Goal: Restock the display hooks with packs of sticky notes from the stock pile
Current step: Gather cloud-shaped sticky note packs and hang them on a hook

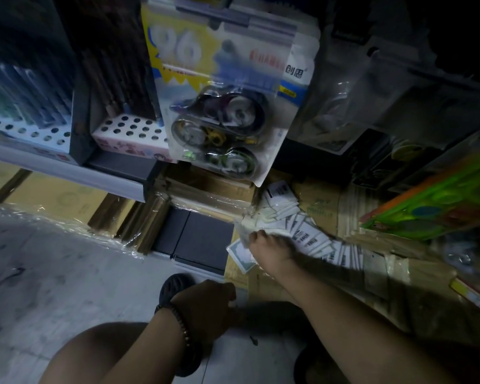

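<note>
A pile of small white packs of sticky notes [297, 220] with barcodes lies spread over flattened cardboard at the lower right of the shelving. My right hand [269, 250] reaches into the pile and its fingers curl round the clear top edge of one pack [243, 227]. Another pack [241, 254] lies just under that hand. My left hand [205, 306], with a bead bracelet at the wrist, hangs low near my knee; its fingers are curled and I cannot see anything in them. No display hook for the notes is visible.
A large hanging blister pack of correction tapes [219, 106] fills the upper middle. Pen racks with perforated fronts [130, 131] stand at the left. Wrapped cardboard boxes [67, 200] sit below the shelf, a green toy pack [438, 200] at the right, grey floor at the lower left.
</note>
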`<state>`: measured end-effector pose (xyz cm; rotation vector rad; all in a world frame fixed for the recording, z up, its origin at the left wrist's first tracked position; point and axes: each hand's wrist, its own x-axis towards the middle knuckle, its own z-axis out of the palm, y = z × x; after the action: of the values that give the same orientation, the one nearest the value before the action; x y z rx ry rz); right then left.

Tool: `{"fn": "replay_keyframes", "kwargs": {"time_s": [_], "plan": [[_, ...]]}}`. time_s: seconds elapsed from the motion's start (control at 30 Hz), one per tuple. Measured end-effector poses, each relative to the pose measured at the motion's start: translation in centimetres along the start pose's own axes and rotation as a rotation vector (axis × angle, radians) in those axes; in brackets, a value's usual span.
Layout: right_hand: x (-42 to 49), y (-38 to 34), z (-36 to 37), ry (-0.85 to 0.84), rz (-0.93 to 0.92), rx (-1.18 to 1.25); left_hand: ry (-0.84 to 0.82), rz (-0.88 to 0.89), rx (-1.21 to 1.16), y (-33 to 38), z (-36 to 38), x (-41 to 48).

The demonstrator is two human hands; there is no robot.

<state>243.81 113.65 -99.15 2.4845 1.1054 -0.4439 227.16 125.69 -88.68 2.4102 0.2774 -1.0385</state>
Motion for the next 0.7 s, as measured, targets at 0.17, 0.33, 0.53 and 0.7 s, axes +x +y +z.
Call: {"fn": "replay_keyframes", "kwargs": {"time_s": [0.17, 0.33, 0.53, 0.7], "plan": [[-2.6, 2.1, 0.8, 0.243, 0.033, 0.105, -0.079, 0.049, -0.064, 0.2, -2.0, -0.8], [-8.1, 3.6, -0.7, 0.339, 0.140, 0.549, -0.046, 0.035, -0.029, 0.7, -1.6, -0.1], [-14.3, 1.9, -4.2, 0.521, 0.379, 1.389, 0.133, 0.030, -0.321, 2.6, -1.1, 0.0], [-18.2, 0.7, -6.8, 0.657, 0.499, 1.699, 0.110, 0.064, -1.135, 5.8, -1.2, -2.3]]}}
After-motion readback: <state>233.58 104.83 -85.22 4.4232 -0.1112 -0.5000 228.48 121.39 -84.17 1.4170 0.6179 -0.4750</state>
